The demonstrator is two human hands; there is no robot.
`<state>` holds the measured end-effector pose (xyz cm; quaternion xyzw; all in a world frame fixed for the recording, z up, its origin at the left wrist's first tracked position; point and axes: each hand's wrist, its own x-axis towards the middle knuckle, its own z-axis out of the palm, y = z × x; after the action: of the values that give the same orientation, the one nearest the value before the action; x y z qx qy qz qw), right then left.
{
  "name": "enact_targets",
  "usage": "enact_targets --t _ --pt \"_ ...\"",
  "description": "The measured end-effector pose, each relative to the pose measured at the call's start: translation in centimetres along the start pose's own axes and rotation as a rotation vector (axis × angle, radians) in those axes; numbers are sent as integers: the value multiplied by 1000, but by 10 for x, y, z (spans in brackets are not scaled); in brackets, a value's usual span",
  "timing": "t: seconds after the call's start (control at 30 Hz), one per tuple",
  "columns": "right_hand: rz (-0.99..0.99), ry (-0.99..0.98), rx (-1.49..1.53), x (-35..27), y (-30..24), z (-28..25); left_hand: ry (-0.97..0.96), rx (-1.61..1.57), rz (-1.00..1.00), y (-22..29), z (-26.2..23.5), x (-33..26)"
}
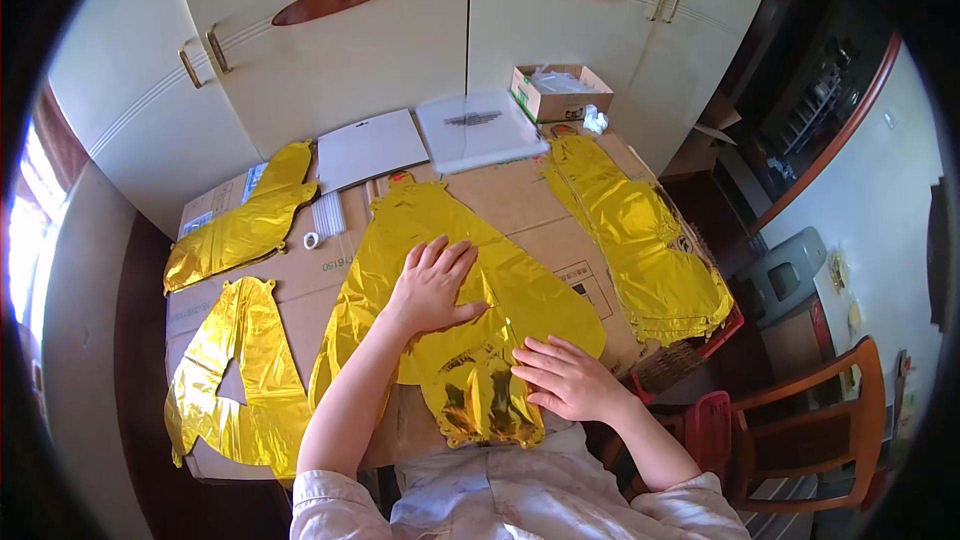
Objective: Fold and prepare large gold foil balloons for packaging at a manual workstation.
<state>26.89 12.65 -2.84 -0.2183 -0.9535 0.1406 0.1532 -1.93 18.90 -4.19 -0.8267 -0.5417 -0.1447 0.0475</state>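
A large flat gold foil balloon (530,280) lies in the middle of the cardboard, with its near end turned up into a shiny crumpled section (485,400) close to my body. My left hand (435,288) rests palm down on the middle of this balloon, fingers stretched out. At the right edge of the crumpled section, my right hand (570,380) touches the foil with its fingers spread. On the left is an A-shaped gold foil balloon (262,335). Another flat gold balloon (240,230) sits behind it, and a long one (645,240) lies to the right.
Cardboard (510,195) covers the table. Along the back are a white board (372,148), a clear plastic sheet (480,130) and a box (575,105) of clear plastic. A small white roll (311,239) lies beside white straws (327,215). A wooden chair (860,420) stands right.
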Motion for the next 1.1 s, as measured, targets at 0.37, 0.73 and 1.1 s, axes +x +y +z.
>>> enact_targets --t 0.37,0.73,1.1 --pt "0 -16 -1 1 1 0 -30 -34 -5 0 -1 0" --pt "58 -195 -72 17 6 -17 -34 5 -4 0 -2 0" --pt "67 -311 -96 27 13 -23 -46 30 14 4 -10 0"
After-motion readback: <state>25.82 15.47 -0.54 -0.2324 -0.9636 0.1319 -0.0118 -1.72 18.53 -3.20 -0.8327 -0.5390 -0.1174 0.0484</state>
